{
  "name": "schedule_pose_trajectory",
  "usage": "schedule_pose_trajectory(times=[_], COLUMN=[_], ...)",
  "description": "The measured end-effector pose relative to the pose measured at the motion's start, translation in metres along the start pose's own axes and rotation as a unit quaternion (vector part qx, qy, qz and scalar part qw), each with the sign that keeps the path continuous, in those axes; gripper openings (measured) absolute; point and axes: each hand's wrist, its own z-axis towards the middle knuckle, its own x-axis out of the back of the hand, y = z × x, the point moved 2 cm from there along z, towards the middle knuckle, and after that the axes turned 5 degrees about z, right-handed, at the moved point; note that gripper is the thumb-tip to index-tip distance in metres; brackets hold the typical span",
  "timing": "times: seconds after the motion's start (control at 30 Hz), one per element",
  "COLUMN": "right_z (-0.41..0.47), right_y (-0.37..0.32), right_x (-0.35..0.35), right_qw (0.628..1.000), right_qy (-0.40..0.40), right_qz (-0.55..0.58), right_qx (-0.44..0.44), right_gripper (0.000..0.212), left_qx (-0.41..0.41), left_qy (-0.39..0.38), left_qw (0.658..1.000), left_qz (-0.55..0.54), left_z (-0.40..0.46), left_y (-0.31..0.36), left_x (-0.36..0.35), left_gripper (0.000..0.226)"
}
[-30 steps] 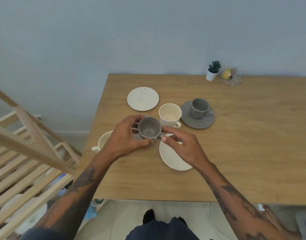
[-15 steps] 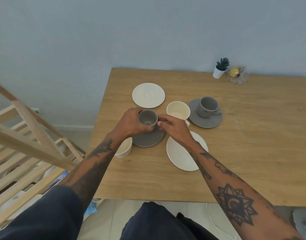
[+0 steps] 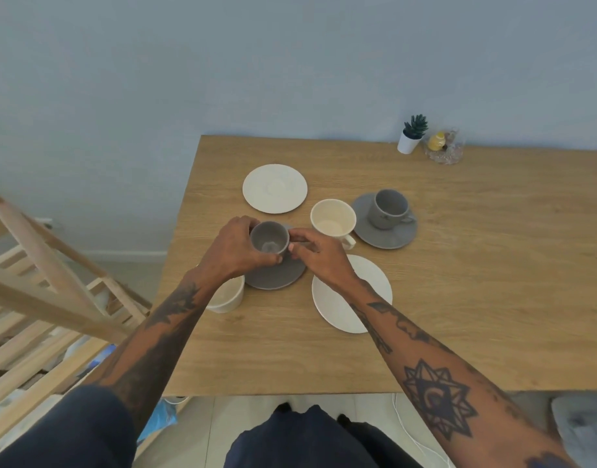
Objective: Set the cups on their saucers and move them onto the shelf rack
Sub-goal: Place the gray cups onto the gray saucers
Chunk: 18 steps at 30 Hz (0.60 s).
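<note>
Since half a second before, the scene had hardly changed: both hands stayed on the grey cup and it sat no lower over the dark grey saucer. Near the table's left edge a cream cup stood partly hidden under the left forearm, and a cream saucer lay just right of the dark one, under the right wrist. The held cup stood upright, mouth up, its long axis vertical; whether its foot touched the saucer could not be told. The left hand curled round its left side, while the right hand pinched its right side, hiding the handle. Farther back stood another cream cup, handle toward the near right. Beside it a second grey cup sat upright on its grey saucer, handle pointing right. A bare cream saucer lay toward the far left corner.
</note>
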Motion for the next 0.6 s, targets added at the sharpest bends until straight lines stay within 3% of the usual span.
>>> schedule_pose_trajectory(times=[0.23, 0.3, 0.47, 0.6], right_z=[-0.008, -0.010, -0.012, -0.010], right_y=[-0.015, -0.024, -0.038, -0.035], right_x=[0.023, 0.045, 0.120, 0.161], right_qw=[0.999, 0.998, 0.993, 0.990], right_qy=[-0.014, 0.011, 0.102, 0.129], right_qz=[-0.043, -0.056, -0.050, -0.051], right_qx=[-0.007, 0.007, 0.038, 0.033], right_gripper=[0.060, 0.054, 0.042, 0.039], left_qx=[-0.044, -0.058, -0.114, -0.122], left_qy=[-0.021, 0.006, 0.055, 0.046], left_qw=[0.997, 0.997, 0.991, 0.991], left_qz=[0.056, 0.047, 0.041, 0.039], left_z=[0.008, 0.015, 0.040, 0.047], left_y=[0.027, 0.045, 0.100, 0.129], left_x=[0.025, 0.034, 0.036, 0.026], left_gripper=[0.132, 0.125, 0.078, 0.068])
